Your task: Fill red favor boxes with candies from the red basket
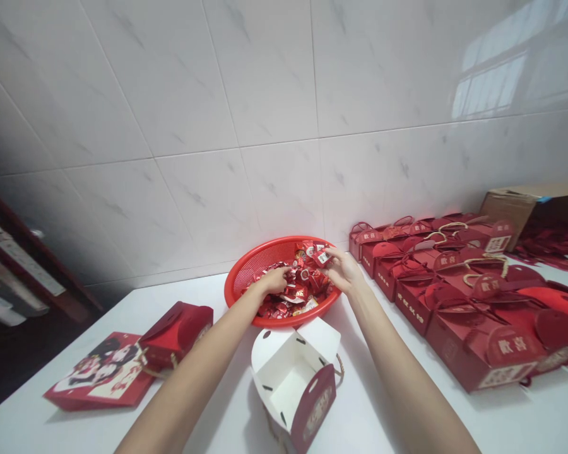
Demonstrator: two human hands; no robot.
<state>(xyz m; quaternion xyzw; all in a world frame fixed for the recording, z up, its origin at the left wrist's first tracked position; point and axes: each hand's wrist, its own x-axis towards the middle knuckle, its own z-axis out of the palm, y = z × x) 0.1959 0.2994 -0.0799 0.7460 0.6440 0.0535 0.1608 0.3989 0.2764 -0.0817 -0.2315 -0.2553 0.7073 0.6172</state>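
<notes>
A red plastic basket [239, 277] with perforated sides holds many red wrapped candies [300, 293]. My left hand [273, 281] reaches into it from the left, its fingers bent together among the candies; what they grip is hidden. At the basket's right rim, my right hand [343, 268] pinches a small red-and-white wrapped candy [320, 257] between thumb and fingers. Directly in front of the basket, between my forearms, stands an open gift box [293, 384] with its flaps spread. Its inside is white, the outside is red, and a rope handle hangs at its side.
Rows of closed red gift boxes [454, 290] fill the table's right side. Behind them a cardboard carton [511, 211] lies with dark red items [553, 243] spilling out. At left are a flat printed red box [99, 372] and a small red box [177, 334]. A tiled wall [284, 189] borders the table.
</notes>
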